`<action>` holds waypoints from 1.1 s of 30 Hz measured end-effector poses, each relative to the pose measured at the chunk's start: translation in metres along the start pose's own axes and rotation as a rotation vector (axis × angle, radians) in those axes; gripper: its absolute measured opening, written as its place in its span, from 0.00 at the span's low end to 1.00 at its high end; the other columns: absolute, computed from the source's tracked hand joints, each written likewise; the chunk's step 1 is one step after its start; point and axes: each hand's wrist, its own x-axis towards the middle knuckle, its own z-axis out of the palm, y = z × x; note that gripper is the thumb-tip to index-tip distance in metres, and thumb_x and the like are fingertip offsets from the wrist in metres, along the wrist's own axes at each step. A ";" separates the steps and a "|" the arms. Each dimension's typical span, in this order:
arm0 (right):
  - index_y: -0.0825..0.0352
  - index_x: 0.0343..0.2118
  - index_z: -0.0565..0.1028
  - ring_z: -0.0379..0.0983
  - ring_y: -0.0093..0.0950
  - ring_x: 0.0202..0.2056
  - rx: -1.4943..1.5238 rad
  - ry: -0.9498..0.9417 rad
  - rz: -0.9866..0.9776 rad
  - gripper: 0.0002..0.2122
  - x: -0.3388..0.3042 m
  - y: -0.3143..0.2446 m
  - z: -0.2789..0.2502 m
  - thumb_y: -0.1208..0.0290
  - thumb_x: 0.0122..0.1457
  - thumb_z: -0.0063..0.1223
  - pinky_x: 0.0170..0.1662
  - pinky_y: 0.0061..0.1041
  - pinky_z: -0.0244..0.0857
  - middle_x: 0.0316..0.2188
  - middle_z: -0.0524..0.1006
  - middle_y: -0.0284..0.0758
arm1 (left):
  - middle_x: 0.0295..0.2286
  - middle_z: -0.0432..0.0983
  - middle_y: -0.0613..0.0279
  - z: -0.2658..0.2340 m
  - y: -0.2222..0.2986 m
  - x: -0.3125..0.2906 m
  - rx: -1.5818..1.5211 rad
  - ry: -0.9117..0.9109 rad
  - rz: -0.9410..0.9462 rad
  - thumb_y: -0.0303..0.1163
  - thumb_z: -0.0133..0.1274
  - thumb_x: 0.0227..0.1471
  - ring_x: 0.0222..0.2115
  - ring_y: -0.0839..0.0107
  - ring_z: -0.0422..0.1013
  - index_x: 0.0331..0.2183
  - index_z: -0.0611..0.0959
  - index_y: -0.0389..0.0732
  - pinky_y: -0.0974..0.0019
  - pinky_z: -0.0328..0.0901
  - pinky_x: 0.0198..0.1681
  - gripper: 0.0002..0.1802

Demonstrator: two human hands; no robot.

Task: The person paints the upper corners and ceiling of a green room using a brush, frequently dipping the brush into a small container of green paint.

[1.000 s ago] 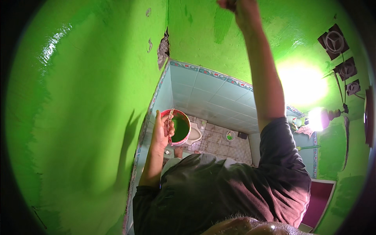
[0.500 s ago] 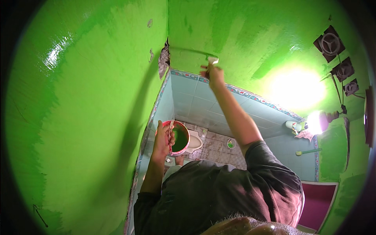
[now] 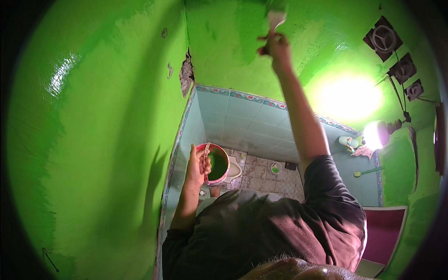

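A red-rimmed bucket (image 3: 226, 161) with green paint (image 3: 216, 164) inside hangs below my chest. Its handle is in my left hand (image 3: 198, 163), whose fingers wrap round it at the bucket's left side. Raised high at the top of the picture, my right hand (image 3: 278, 49) grips a paintbrush (image 3: 276, 19) with a pale lower part and green bristles. The bristles are blurred and lie against, or very close to, the bright green wall (image 3: 224, 56). Darker green strokes mark that wall. A broken plaster patch (image 3: 187, 74) shows in the corner to the left.
Blue tiles (image 3: 242, 114) with a patterned border line the lower wall. A squat toilet (image 3: 235, 171) and a small white tub (image 3: 276, 168) are on the tiled floor. At right are a lit bulb (image 3: 376, 135), a toothbrush-like green stick (image 3: 368, 171) and dark vent-like squares (image 3: 383, 38).
My right hand with the paintbrush has swept upward and a little right along the wall. My left hand still holds the bucket, nearly in place. The view has shifted slightly.
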 end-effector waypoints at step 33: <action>0.72 0.33 0.68 0.62 0.21 0.10 0.039 0.169 0.505 0.15 -0.101 0.112 -0.066 0.61 0.62 0.44 0.12 0.21 0.53 0.22 0.75 0.39 | 0.16 0.66 0.67 0.004 0.005 0.024 0.167 -0.042 -0.033 0.68 0.33 0.53 0.10 0.76 0.58 0.38 0.73 0.37 0.72 0.51 0.13 0.39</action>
